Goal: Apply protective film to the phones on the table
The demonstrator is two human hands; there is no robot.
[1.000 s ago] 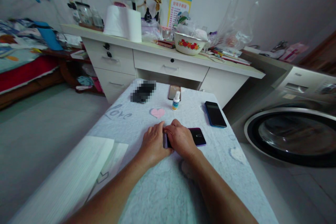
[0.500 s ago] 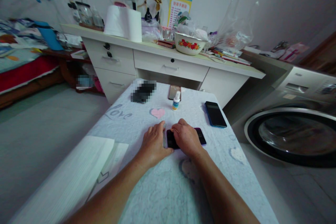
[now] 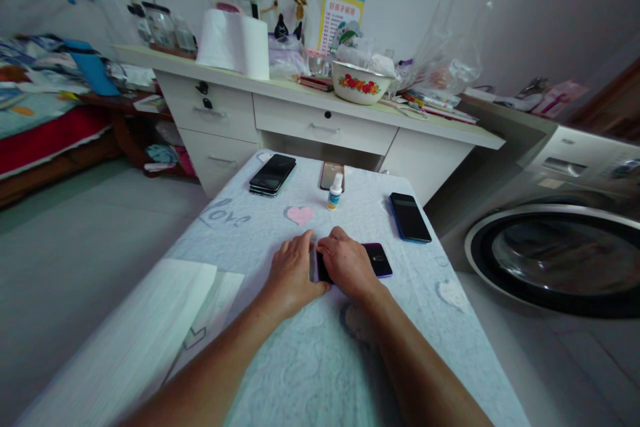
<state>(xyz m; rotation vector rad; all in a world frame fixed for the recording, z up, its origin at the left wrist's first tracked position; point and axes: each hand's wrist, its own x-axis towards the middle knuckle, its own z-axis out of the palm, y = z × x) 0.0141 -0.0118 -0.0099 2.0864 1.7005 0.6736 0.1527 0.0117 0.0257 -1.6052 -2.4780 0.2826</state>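
A smartphone with a dark screen and purple edge lies flat on the cloth-covered table. My left hand steadies its left end, thumb at the near corner and forefinger towards the far one. Over the left half of the screen rests my right hand, its fingers curled down and pressed together; whatever may be in them is hidden. A small white spray bottle with a blue and yellow label stands beyond the hands. Behind it lies a gold-brown phone.
Stacked dark phones lie at the far left of the table, and a blue-edged phone at the right. White paper sheets cover the near left edge. A cluttered white desk stands behind, a washing machine to the right.
My right hand has slid slightly left along the phone's screen, baring more of its right part. My left hand stays at the phone's left end.
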